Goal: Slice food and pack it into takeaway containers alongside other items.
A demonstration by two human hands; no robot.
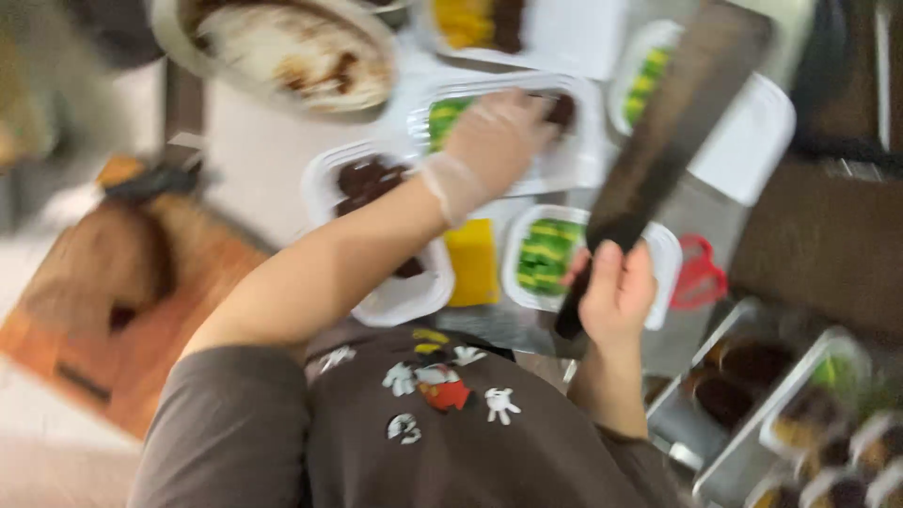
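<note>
Head view: gloved left hand (494, 141) reaches into tray (583, 141), grip unclear; right hand (616, 296) clutches cleaver (668, 141). Raised blade might clip trays.

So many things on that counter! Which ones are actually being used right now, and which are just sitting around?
In use:
- left hand, gloved, reaching into the white tray holding green food
- right hand gripping the cleaver

Lying about:
- wooden chopping board
- large smeared bowl
- red object
- yellow block
- metal bins of dark food
</note>
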